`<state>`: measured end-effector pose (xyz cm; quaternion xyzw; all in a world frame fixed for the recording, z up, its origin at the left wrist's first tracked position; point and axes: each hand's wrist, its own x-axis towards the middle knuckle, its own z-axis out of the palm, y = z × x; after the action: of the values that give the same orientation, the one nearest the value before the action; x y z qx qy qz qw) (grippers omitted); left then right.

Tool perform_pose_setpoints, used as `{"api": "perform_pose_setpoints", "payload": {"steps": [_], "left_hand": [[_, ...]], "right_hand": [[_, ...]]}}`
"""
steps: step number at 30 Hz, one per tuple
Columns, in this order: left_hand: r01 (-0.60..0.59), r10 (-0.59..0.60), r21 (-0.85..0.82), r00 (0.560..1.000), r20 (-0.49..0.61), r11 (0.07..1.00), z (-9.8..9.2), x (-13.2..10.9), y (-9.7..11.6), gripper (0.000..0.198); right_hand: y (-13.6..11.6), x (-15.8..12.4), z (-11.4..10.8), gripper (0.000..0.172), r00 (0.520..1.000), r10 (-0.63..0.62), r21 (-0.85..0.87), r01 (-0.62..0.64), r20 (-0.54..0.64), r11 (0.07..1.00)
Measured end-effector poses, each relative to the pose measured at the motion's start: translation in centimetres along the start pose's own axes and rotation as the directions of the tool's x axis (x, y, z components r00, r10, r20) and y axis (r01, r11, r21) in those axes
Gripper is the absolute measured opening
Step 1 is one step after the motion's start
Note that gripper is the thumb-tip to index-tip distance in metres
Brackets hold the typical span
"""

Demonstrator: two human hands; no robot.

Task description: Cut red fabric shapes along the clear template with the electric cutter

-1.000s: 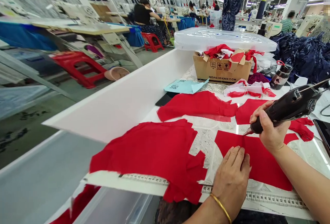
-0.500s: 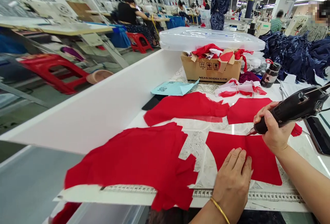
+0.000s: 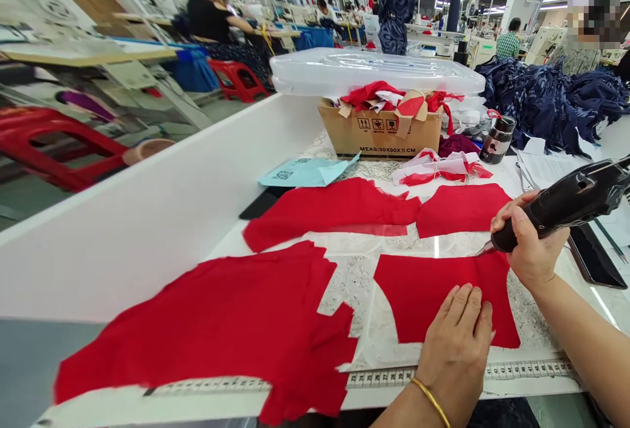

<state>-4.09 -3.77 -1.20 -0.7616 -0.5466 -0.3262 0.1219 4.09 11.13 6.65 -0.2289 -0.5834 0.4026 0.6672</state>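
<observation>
My left hand [image 3: 457, 339] lies flat, fingers together, pressing down a cut red fabric panel [image 3: 423, 290] on the patterned work surface [image 3: 354, 277]. My right hand [image 3: 526, 244] grips a black handheld cutting tool [image 3: 566, 201], whose metal tip touches the panel's upper right edge. A large red fabric piece [image 3: 221, 323] with a jagged cut edge lies to the left. Two more red pieces [image 3: 335, 208] [image 3: 460, 208] lie farther back. A measuring tape [image 3: 522, 370] runs along the table's front edge.
A cardboard box [image 3: 381, 132] of red and white scraps stands at the back under a clear plastic lid [image 3: 374, 67]. A dark jar [image 3: 497, 139], light blue paper [image 3: 305, 172], a dark tablet [image 3: 593, 257] and blue fabric heaps [image 3: 541, 103] lie around. Other people sit at sewing stations behind.
The view has shifted, so everything sits further left in frame. The tool tip stays at the panel's top edge and my left hand stays pressed on the panel.
</observation>
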Motion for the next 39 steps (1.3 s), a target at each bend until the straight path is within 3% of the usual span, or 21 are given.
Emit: {"api": "perform_pose_setpoints", "payload": {"steps": [7, 15, 29, 39], "left_hand": [[-0.028, 0.028, -0.002, 0.999, 0.024, 1.000, 1.0, 0.2, 0.2, 0.028], [-0.013, 0.013, 0.029, 1.000, 0.024, 1.000, 1.0, 0.1, 0.2, 0.034], [-0.051, 0.047, 0.043, 0.995, 0.087, 0.998, 0.5, 0.1, 0.2, 0.034], [-0.114, 0.112, 0.013, 0.988, 0.110, 0.993, 1.3, -0.2, 0.4, 0.033]], "right_hand": [[-0.1, 0.3, -0.7, 0.027, 0.998, -0.044, 0.014, 0.045, -0.035, 0.999], [0.0, 1.1, -2.6, 0.029, 0.993, -0.057, -0.094, 0.047, -0.106, 0.994], [0.3, 1.2, -2.4, 0.023, 0.993, -0.069, -0.149, 0.054, -0.098, 0.987], [0.6, 2.6, -5.0, 0.026, 0.982, -0.117, -0.210, 0.083, -0.151, 0.974]]}}
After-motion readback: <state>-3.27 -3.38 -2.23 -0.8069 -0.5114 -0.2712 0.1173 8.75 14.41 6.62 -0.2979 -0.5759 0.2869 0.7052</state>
